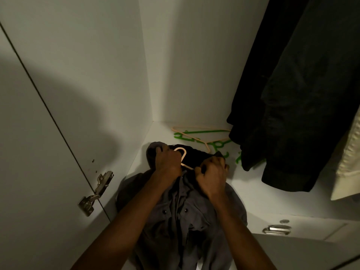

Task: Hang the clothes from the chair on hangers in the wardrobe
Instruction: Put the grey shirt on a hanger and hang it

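Note:
A grey button-up shirt [181,217] hangs down in front of me over the wardrobe floor [245,184]. A peach hanger [182,155] sits inside its collar, with the hook sticking up between my hands. My left hand [167,162] grips the collar's left side beside the hook. The collar's right side is bunched in the grip of my right hand [212,176]. Most of the hanger is hidden by the cloth.
Loose green hangers [198,134] and another peach hanger [204,142] lie on the wardrobe floor at the back. Dark garments [292,94] and a cream one [348,162] hang at the right. The open door with its hinge [95,193] stands at the left.

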`<state>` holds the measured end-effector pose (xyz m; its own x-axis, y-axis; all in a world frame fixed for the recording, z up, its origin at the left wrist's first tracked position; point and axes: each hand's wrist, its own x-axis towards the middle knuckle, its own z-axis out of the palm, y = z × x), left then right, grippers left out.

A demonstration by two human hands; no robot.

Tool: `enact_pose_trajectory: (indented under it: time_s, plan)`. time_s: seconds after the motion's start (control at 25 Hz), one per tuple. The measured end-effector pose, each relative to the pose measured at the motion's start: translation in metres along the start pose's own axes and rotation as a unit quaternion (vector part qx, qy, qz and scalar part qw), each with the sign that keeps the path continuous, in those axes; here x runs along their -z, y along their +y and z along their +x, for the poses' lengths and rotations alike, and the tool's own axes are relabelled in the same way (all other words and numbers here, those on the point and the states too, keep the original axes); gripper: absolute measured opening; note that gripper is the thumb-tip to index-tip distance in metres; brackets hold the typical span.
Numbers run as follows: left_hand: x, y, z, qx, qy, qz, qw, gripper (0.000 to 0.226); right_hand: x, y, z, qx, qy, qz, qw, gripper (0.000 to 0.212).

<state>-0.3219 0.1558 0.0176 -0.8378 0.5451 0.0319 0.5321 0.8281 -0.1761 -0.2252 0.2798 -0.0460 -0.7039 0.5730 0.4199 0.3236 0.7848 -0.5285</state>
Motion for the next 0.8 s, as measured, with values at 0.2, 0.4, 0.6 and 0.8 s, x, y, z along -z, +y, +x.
enact_pose_trajectory:
  time_s: [0.2, 0.4, 0.6, 0.8]
  plan:
    - [-0.007, -0.020, 0.011, -0.017, -0.023, -0.025, 0.999, 0.035, 0.005, 0.001, -0.003, -0.026, 0.022, 0.052, 0.998, 0.030]
    - [-0.006, -0.027, -0.007, -0.042, 0.233, -0.263, 0.935, 0.014, 0.033, 0.011, -0.001, -0.144, 0.023, 0.139, 0.980, 0.081]
    - [0.006, -0.045, -0.023, -0.039, 0.329, -0.406, 0.852, 0.020, 0.084, 0.015, 0.007, -0.100, -0.180, 0.211, 0.956, 0.039]
    - [0.044, -0.049, -0.045, -0.057, 0.375, -0.525, 0.762, 0.025, 0.122, 0.000, 0.016, 0.013, -0.212, 0.345, 0.914, 0.010]
